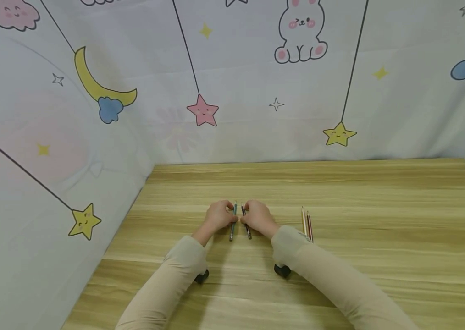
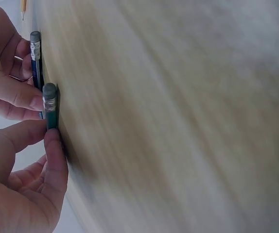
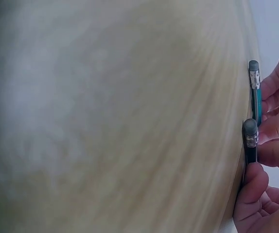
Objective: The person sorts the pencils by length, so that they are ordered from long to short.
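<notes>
My left hand [image 1: 219, 215] pinches a green pencil [image 1: 233, 224] between thumb and fingers, low at the table. Just to its right, my right hand [image 1: 259, 216] pinches a dark pencil [image 1: 246, 228] the same way. Both pencils lie nearly side by side with a narrow gap, points toward the far wall. In the left wrist view the green pencil's grey eraser [image 2: 49, 90] and metal band face the camera. The right wrist view shows the dark pencil's eraser [image 3: 250, 126] close to the wood.
Right of my right forearm lie two more pencils, a yellowish one [image 1: 304, 221] and a dark red one [image 1: 309, 225]. The wood-grain table [image 1: 381, 256] meets a printed white cloth [image 1: 249, 133] at the back and left.
</notes>
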`<act>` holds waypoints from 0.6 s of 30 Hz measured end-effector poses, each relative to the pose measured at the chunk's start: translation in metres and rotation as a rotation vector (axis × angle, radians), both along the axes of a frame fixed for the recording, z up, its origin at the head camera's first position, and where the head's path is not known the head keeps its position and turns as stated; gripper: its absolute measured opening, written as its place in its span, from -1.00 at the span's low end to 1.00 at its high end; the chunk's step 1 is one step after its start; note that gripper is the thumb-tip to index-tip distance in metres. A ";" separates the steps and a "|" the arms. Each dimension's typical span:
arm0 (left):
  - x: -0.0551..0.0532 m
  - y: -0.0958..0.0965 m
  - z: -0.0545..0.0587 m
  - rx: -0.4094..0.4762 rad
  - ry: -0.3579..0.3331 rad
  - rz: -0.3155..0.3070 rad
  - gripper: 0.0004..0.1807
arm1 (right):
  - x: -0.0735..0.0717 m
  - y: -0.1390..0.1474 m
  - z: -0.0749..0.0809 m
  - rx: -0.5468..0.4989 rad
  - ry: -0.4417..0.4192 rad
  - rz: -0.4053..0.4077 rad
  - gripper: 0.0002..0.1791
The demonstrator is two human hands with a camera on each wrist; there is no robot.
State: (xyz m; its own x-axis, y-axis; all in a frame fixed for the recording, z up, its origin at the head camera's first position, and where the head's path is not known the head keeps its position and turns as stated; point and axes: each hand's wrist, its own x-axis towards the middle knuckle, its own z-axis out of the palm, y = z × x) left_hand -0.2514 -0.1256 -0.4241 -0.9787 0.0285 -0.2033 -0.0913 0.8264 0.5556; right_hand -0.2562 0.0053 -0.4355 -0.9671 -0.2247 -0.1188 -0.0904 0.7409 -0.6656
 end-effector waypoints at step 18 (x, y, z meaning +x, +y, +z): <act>0.000 -0.004 0.003 0.200 -0.054 0.025 -0.65 | 0.000 0.015 0.000 -0.233 -0.153 -0.063 -0.73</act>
